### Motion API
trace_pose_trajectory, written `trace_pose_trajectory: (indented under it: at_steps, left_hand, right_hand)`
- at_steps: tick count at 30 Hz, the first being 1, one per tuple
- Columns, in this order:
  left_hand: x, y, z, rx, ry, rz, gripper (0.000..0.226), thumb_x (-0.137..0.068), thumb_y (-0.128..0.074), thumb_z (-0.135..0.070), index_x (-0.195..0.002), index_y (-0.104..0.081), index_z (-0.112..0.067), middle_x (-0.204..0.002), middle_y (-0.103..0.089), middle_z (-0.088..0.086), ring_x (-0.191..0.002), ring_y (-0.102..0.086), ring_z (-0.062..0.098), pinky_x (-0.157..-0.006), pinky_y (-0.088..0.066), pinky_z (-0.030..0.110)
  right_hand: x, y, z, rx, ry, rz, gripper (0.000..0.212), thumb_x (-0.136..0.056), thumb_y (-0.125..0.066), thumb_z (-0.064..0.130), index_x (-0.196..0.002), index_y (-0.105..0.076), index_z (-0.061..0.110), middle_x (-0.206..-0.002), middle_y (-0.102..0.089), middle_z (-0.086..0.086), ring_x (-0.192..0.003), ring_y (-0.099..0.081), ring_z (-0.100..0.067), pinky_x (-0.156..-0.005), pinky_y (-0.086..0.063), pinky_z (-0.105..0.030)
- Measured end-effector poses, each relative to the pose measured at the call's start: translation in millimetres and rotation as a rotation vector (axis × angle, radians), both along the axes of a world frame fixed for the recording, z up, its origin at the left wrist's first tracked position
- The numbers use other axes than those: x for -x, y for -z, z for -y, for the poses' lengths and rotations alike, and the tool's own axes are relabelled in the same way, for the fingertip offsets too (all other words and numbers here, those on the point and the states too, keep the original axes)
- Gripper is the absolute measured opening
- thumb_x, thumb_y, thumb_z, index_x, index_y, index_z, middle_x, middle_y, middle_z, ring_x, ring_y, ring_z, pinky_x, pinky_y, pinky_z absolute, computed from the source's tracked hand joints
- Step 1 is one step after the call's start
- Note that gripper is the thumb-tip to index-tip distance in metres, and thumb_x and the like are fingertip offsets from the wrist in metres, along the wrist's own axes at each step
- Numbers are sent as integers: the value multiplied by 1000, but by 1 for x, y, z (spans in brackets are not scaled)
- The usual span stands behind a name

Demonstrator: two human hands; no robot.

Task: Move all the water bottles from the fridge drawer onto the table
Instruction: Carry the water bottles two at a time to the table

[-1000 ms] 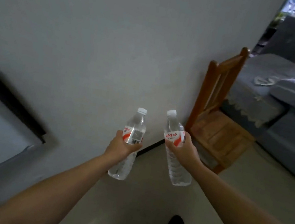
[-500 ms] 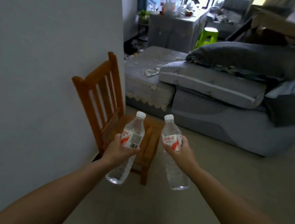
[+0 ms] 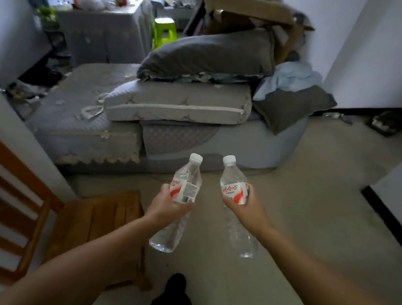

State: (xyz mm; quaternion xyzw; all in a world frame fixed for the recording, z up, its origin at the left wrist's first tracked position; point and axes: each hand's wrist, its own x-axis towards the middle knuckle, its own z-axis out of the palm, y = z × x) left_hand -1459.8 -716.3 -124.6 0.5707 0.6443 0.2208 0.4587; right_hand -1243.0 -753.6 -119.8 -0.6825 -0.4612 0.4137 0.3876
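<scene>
I hold two clear plastic water bottles with white caps and red-and-white labels, both roughly upright in front of me over the floor. My left hand grips the left water bottle around its label. My right hand grips the right water bottle the same way, about a hand's width to the right. A cloth-covered table with clutter on top stands far back at the upper left. The fridge drawer is out of view.
A wooden chair stands close at the lower left against a white wall. A grey sofa piled with cushions and bedding fills the middle. A green stool stands behind it. White walls with dark skirting run along the right. My dark shoe is below.
My view has swung right, from the blank wall to the room. The chair slid to the lower left and the sofa and table came into sight. Both hands keep their bottles.
</scene>
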Motion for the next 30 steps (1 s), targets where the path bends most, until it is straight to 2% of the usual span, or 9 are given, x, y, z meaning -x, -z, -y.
trace_pose_trajectory:
  at_steps: [3, 6, 9, 12, 15, 18, 22, 26, 30]
  left_hand:
    - [-27, -1, -63, -15, 108, -13, 56, -73, -75, -42, -112, -39, -25, -104, -59, -2, -92, -64, 19, -84, -56, 46]
    - [-65, -9, -134, 2, 225, -35, 58, -72, -77, -41, -111, -39, -23, -105, -60, 1, -90, -65, 21, -83, -56, 47]
    - [-98, -16, -176, -5, 338, -76, 60, -73, -76, -40, -114, -38, -20, -106, -60, 2, -90, -64, 21, -83, -56, 45]
    - [-141, -17, -210, 8, 419, -92, 67, -73, -76, -41, -121, -38, -17, -108, -60, 3, -90, -64, 21, -82, -56, 43]
    - [-196, -15, -227, 16, 533, -112, 71, -71, -76, -45, -123, -37, -16, -110, -60, 4, -93, -64, 23, -85, -55, 44]
    - [-249, -11, -232, -7, 680, -130, 72, -68, -76, -48, -122, -39, -17, -109, -60, 1, -96, -63, 23, -87, -54, 41]
    - [-341, 2, -237, -1, 845, -69, 66, -60, -75, -52, -113, -50, -22, -99, -66, -6, -86, -65, 11, -82, -55, 36]
    - [-443, -2, -237, 3, 948, -7, 30, -73, -76, -30, -87, -50, -33, -83, -63, -10, -72, -60, 0, -65, -51, 21]
    - [-541, -8, -241, -11, 1048, 39, 36, -73, -77, -29, -102, -57, -24, -86, -67, -6, -74, -62, 1, -64, -50, 19]
  right_hand:
    - [-26, 1, -39, -23, 121, 38, 49, -77, -74, 39, -116, -47, 27, -102, -64, 5, -92, -64, -13, -84, -55, -37]
    - [-55, -3, -81, -32, 280, 45, 33, -80, -72, 38, -104, -50, 33, -98, -65, 3, -90, -64, -15, -79, -50, -28]
    - [-77, -8, -98, -13, 386, 36, 40, -80, -71, 40, -111, -49, 28, -101, -64, 4, -92, -63, -15, -79, -47, -26]
    - [-102, -7, -103, -3, 522, 26, 44, -82, -71, 36, -115, -46, 24, -97, -60, 7, -85, -60, -9, -69, -43, -17]
    - [-134, -3, -101, 25, 641, 44, 44, -82, -71, 37, -115, -46, 23, -97, -59, 8, -79, -58, -2, -64, -41, -13]
    - [-171, 6, -93, 78, 747, 63, 50, -78, -72, 44, -116, -48, 23, -100, -63, 7, -85, -63, -11, -66, -45, -20]
    - [-244, 20, -85, 75, 895, 51, 53, -76, -74, 43, -118, -50, 21, -102, -65, 4, -87, -65, -12, -72, -49, -25]
    - [-332, 18, -84, 70, 1001, 43, 54, -78, -74, 39, -121, -48, 21, -104, -64, 2, -84, -62, -12, -67, -47, -22]
    - [-416, 7, -78, 112, 1069, 59, 54, -78, -74, 41, -121, -48, 21, -102, -61, 4, -81, -57, -11, -60, -40, -18]
